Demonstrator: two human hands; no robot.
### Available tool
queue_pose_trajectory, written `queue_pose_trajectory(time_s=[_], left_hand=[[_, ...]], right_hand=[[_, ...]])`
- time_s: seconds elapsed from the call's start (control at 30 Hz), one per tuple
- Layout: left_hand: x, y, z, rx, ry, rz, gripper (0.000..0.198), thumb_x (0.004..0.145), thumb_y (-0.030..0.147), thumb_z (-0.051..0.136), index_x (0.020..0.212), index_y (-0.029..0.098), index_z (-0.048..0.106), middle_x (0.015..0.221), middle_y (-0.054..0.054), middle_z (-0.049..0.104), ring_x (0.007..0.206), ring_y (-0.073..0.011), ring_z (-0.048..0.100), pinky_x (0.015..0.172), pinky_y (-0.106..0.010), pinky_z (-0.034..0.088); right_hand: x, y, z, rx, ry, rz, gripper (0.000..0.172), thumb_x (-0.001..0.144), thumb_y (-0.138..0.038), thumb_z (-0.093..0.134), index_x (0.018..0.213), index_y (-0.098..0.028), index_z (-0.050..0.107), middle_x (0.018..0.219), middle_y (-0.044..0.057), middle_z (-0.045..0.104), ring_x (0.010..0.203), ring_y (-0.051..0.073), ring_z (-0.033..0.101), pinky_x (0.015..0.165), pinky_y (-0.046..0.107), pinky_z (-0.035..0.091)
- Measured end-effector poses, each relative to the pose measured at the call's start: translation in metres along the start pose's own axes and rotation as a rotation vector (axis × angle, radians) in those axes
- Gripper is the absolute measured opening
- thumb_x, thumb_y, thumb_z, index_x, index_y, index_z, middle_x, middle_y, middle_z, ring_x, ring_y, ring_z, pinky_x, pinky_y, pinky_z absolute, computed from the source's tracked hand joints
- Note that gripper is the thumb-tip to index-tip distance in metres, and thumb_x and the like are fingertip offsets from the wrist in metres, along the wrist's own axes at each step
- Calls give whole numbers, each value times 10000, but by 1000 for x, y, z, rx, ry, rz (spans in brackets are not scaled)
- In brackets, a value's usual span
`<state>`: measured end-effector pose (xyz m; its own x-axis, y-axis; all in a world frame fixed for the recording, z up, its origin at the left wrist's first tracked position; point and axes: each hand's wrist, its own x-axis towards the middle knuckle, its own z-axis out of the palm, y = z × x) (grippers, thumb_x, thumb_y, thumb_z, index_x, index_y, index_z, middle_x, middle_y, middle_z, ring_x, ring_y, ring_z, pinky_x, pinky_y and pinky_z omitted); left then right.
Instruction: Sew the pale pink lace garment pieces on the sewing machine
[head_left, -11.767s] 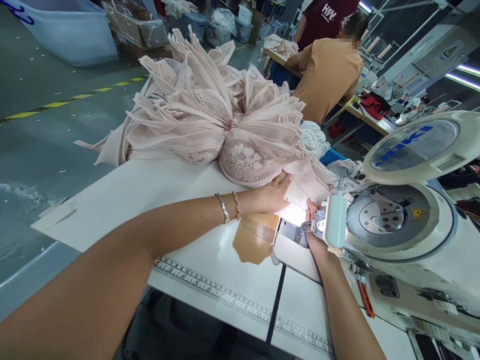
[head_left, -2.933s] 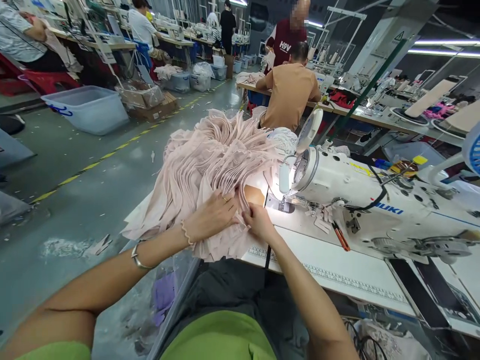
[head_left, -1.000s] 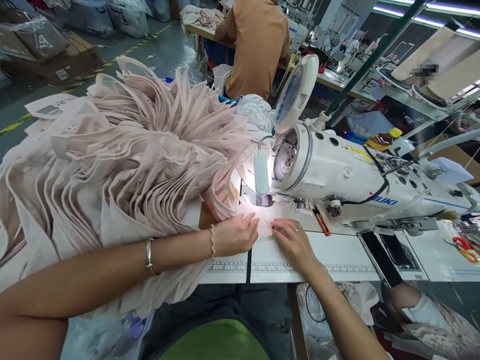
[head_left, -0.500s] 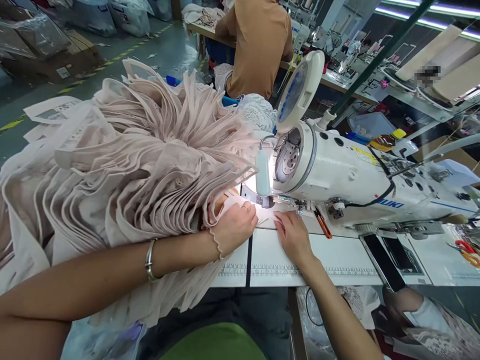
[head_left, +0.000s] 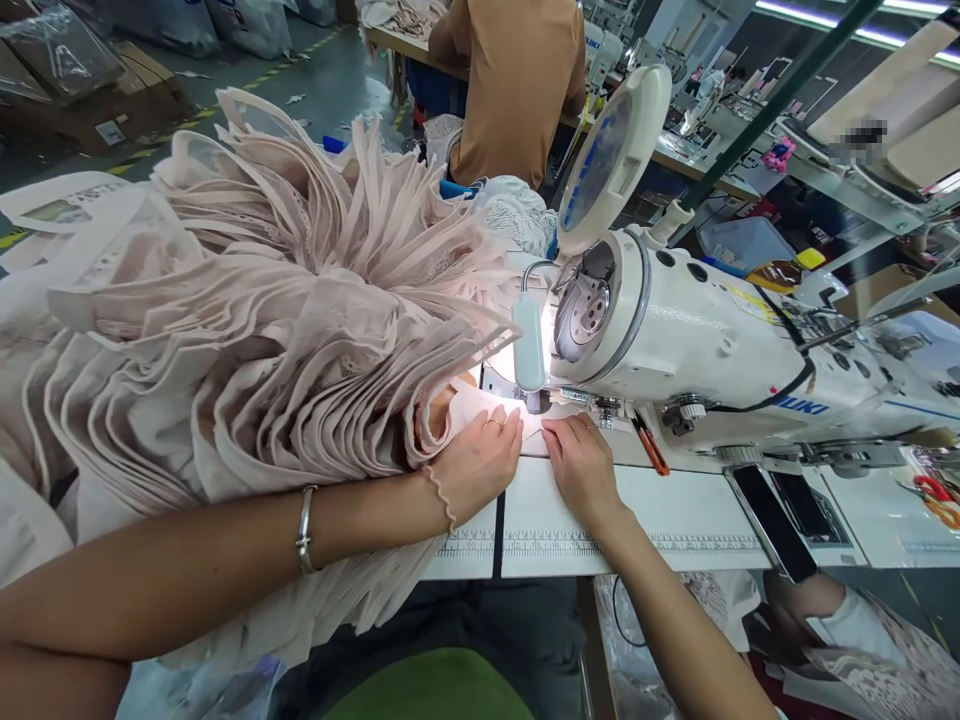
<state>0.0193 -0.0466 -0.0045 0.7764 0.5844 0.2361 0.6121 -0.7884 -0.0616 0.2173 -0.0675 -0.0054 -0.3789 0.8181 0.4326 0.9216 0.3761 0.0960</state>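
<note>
A pale pink fabric piece (head_left: 471,400) lies under the lit needle area of the white sewing machine (head_left: 675,315). My left hand (head_left: 480,462) is closed on this fabric, left of the presser foot (head_left: 536,402), with its fingertips pressed together. On the foot's right, my right hand (head_left: 581,462) pinches the fabric's near edge between thumb and fingers. Both hands are close to the foot, their fingertips a short gap apart. A large heap of pale pink garments (head_left: 300,330), bunched in layers, rises beside my left forearm. The needle itself is too small to make out.
Orange-handled snips (head_left: 651,445) lie right of my right hand. A phone (head_left: 772,520) rests on the table's front edge, above another person's hand (head_left: 806,597). A small lamp (head_left: 529,340) hangs over the needle area. A co-worker in a brown shirt (head_left: 517,90) sits ahead.
My right fingertips have come slightly left, nearer the left hand, and my left hand has shifted slightly right. The fabric beside the left hand shows more. The camera view has shifted a little.
</note>
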Motion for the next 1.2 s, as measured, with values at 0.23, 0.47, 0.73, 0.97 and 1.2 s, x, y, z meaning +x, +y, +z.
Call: queue_pose_trajectory(time_s=[0.23, 0.47, 0.73, 0.97, 1.2], left_hand=[[-5, -5, -2, -58, 12, 22, 344, 978, 13, 374, 1218, 10, 620, 1378, -245, 587, 1283, -282, 587, 1083, -425, 445], [2, 0, -1, -33, -7, 29, 384, 985, 18, 350, 1285, -1, 590, 1329, -231, 628, 1211, -278, 632, 1057, -439, 470], [-3, -27, 8, -545, 160, -215, 421, 954, 46, 398, 1327, 125, 577, 1337, -101, 662, 1264, -182, 616, 1052, -319, 530], [-9, -4, 13, -212, 140, 73, 424, 985, 29, 342, 1363, 45, 535, 1400, -167, 607, 1359, -226, 540, 1159, -379, 417], [-9, -4, 11, -88, 98, 82, 420, 999, 62, 342, 1373, 26, 529, 1401, -195, 594, 1361, -276, 530, 1133, -423, 414]], right_hand=[[15, -2, -14, -125, -343, 169, 267, 880, -7, 477, 1021, -148, 656, 949, 108, 699, 829, 233, 639, 615, 295, 411], [52, -14, -14, -39, -628, 336, 179, 999, -208, 416, 1054, -187, 585, 761, 52, 682, 679, 215, 616, 557, 283, 282], [27, -22, 5, 78, -318, 337, 185, 919, -236, 370, 922, -184, 548, 648, 51, 636, 591, 214, 576, 553, 283, 285], [25, -19, 4, 185, -288, 355, 141, 871, -246, 383, 893, -213, 518, 656, 53, 634, 559, 218, 540, 524, 283, 284], [24, -19, 3, 207, -303, 362, 247, 930, -231, 322, 978, -187, 560, 660, 59, 633, 570, 224, 531, 540, 294, 288]])
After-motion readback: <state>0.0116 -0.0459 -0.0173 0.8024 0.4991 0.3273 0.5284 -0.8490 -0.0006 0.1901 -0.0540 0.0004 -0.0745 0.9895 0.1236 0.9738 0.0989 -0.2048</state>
